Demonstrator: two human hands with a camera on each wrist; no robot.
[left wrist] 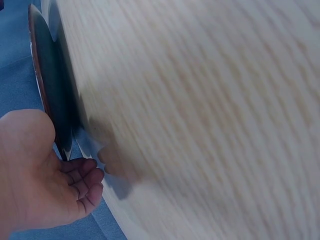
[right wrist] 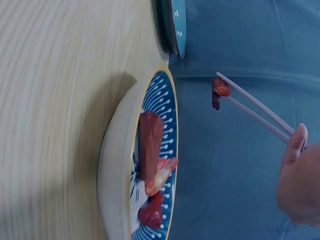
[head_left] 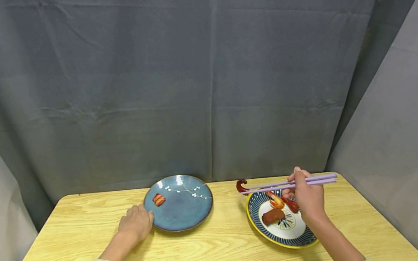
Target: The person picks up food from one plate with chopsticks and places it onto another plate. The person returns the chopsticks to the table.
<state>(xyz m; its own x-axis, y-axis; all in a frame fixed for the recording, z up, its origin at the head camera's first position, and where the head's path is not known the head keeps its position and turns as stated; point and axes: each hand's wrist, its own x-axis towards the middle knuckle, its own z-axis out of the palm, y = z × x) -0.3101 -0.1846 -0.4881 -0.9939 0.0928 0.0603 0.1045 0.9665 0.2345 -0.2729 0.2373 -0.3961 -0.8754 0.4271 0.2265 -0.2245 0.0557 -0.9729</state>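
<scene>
My left hand is at the left rim of a round blue plate with a white blossom pattern. In the left wrist view its fingers are curled by the rim, and the thumb overlaps the edge. A small red-and-pale striped food piece lies on the plate. My right hand holds a pair of lilac chopsticks, whose tips pinch a dark red, curled, tentacle-like food piece. Below it stands a yellow-rimmed, blue-patterned bowl, partly hidden by that hand.
Inside the bowl are a brown block of food, a shrimp-like orange piece and a glossy red piece. The wooden table ends at a grey curtain. A pale cloth hangs on the right.
</scene>
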